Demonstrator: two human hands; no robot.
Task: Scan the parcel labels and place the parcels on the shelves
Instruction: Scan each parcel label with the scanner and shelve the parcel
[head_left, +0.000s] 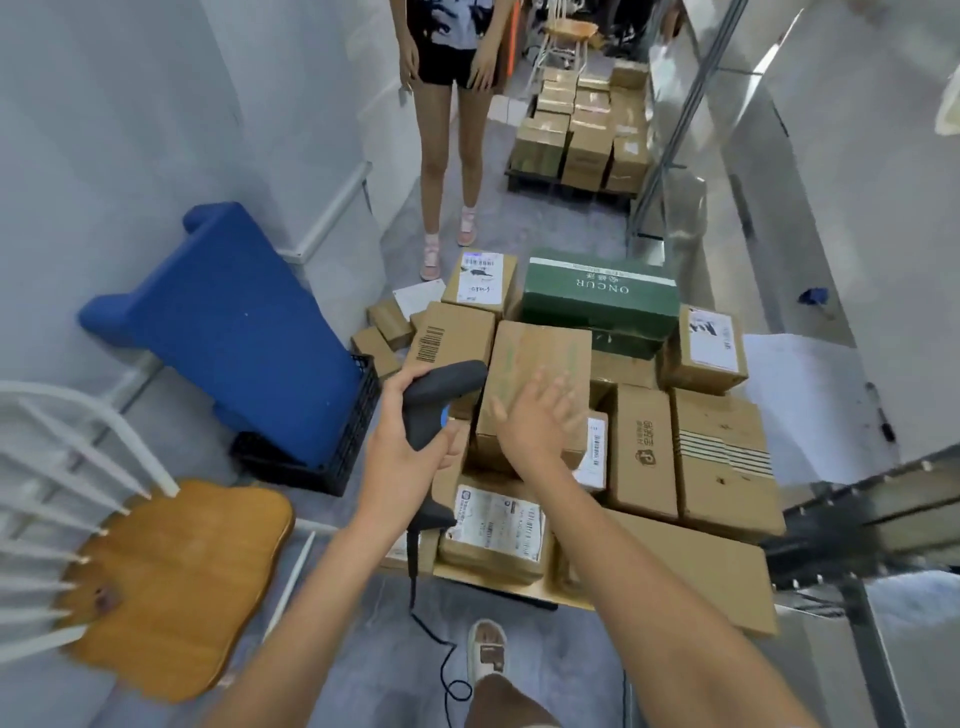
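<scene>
While my left hand (410, 447) grips the black barcode scanner (434, 402) by its handle, my right hand (535, 421) lies flat, fingers spread, on the plain cardboard parcel (535, 364). That parcel sits atop the parcel pile (722, 457), just before the green box (597, 296).

Arms: both bare from wrist to past the elbow, no sleeves in view
Left hand (410, 447): bare, no glove, no ring or watch showing
Right hand (535, 421): bare, no glove, wrist plain
Leg: brown shorts (511, 701) at 6 o'clock
Foot: pale slip-on sandal (487, 652) with a brown strap, toes uncovered
</scene>
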